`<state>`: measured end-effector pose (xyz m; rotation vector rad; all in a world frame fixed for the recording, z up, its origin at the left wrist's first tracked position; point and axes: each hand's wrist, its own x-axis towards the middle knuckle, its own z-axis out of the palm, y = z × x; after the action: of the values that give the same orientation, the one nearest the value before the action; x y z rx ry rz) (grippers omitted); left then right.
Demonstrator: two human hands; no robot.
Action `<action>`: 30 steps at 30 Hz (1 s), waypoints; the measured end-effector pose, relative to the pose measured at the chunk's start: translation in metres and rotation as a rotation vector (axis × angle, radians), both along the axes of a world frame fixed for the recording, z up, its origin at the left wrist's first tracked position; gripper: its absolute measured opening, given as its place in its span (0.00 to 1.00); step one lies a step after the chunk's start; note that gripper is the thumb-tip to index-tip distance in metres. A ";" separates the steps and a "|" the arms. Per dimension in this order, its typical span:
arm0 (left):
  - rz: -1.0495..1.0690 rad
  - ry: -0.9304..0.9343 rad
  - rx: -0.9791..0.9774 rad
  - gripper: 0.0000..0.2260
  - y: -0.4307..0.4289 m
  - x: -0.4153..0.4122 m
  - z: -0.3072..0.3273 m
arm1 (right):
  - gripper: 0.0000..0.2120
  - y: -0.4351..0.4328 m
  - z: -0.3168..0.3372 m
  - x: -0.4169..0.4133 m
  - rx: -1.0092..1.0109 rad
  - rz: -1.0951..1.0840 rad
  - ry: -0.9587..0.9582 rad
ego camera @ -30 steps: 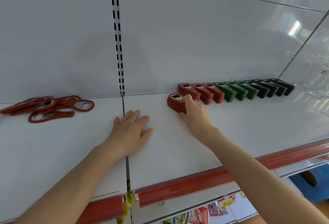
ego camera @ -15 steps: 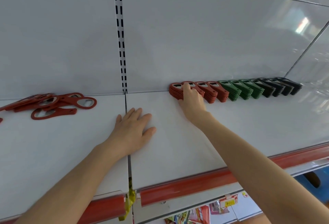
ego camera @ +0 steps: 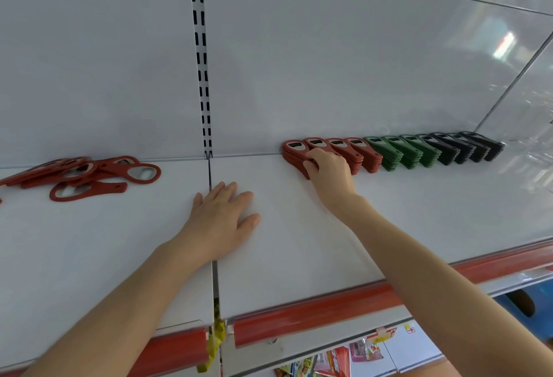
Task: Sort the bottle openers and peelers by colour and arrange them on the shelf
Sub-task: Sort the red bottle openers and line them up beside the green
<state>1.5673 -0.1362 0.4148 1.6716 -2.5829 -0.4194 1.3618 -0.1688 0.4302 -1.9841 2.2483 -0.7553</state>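
A row of stacked bottle openers runs along the back of the white shelf: red stacks, then green stacks, then black stacks. My right hand grips the leftmost red stack, its fingers curled round the near end. Flat on the shelf, over the seam between two panels, rests my left hand, holding nothing. A loose pile of flat red openers with metal rings lies at the far left.
A slotted upright splits the white back wall. Red price rails edge the shelf front, with a yellow tag at the seam. Packaged goods show on the lower shelf, and a blue bin sits at lower right.
My right hand slid the red stack from the shelf's middle back to the wall, joining the left end of the row. The left hand stayed flat in place.
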 end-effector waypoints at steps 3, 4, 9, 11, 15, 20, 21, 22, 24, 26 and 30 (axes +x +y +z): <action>0.000 0.010 -0.005 0.23 0.001 0.000 0.001 | 0.12 0.000 0.001 0.001 0.001 0.001 -0.040; 0.000 0.013 -0.004 0.23 0.000 0.000 0.001 | 0.12 0.000 0.002 0.001 0.010 0.004 -0.052; 0.003 0.015 -0.006 0.23 0.000 0.000 0.000 | 0.15 0.001 -0.001 0.003 0.054 0.018 -0.045; 0.003 0.017 -0.003 0.23 0.000 0.000 0.000 | 0.15 0.001 0.000 0.005 0.067 0.012 -0.034; 0.003 0.021 0.001 0.23 0.000 0.000 0.000 | 0.15 0.000 0.003 0.006 0.090 -0.016 0.008; 0.004 0.027 0.005 0.23 0.000 0.000 0.000 | 0.14 -0.003 0.000 0.005 0.098 -0.034 0.031; 0.003 0.025 0.007 0.23 0.000 0.000 0.000 | 0.14 -0.004 0.000 0.006 0.099 -0.037 0.034; 0.003 0.025 0.008 0.23 0.000 0.000 0.000 | 0.15 -0.005 0.001 0.006 0.103 -0.036 0.039; 0.005 0.026 0.012 0.23 0.000 0.001 -0.001 | 0.16 -0.005 0.001 0.006 0.111 -0.026 0.043; 0.004 0.026 0.011 0.23 0.000 0.000 0.000 | 0.17 -0.003 0.001 0.005 0.109 -0.012 0.035; 0.005 0.036 0.021 0.23 0.001 0.001 0.001 | 0.18 -0.003 -0.001 0.005 0.110 0.000 0.059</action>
<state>1.5679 -0.1353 0.4154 1.6608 -2.5564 -0.4731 1.3665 -0.1715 0.4294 -1.9812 2.2684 -0.5673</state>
